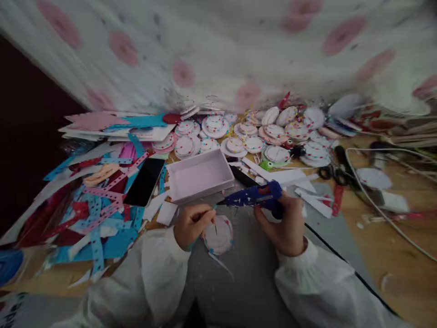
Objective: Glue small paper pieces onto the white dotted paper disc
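Note:
My right hand (286, 224) is wrapped round the grip of a blue hot glue gun (251, 196), its nozzle pointing left. Close to that nozzle, my left hand (195, 223) is closed in a pinch; whatever is between its fingertips is too small to make out. A thin dark line shows just below those fingers. Under them lies a round white disc (220, 237) with small coloured dots around its rim, flat on the grey mat (249, 269). A thin white strip (221, 265) trails from the disc's lower edge.
Behind my hands stand an open white box (201, 175) and rows of dotted, layered discs (215, 124). A phone (145, 182) lies left among coloured paper scraps (95, 214). Scissors (332, 174) and a white cable (372, 205) lie right; the gun's black cord (341, 259) runs beside my right sleeve.

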Tool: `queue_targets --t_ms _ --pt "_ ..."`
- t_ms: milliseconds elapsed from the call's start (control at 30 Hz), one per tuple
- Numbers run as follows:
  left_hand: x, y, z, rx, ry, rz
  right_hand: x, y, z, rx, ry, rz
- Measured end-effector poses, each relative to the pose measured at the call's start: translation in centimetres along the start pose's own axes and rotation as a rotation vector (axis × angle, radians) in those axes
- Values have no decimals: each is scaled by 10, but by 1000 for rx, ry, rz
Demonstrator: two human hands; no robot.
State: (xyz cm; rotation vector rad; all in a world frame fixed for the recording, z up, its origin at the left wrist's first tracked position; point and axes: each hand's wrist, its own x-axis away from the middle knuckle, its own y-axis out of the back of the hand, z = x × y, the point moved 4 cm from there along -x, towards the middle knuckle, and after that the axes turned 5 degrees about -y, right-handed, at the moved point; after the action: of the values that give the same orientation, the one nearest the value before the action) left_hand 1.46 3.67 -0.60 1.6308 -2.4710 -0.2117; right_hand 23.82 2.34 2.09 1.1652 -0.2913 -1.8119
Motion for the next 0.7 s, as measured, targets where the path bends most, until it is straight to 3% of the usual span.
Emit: queue_targets --t_ms 300,700 --pt "-1 0 -2 11 10 -13 4 -1 -2 -33 5 -55" --pt "-1 -1 -1 15 13 -14 5 -1 -2 -68 -43 -33"
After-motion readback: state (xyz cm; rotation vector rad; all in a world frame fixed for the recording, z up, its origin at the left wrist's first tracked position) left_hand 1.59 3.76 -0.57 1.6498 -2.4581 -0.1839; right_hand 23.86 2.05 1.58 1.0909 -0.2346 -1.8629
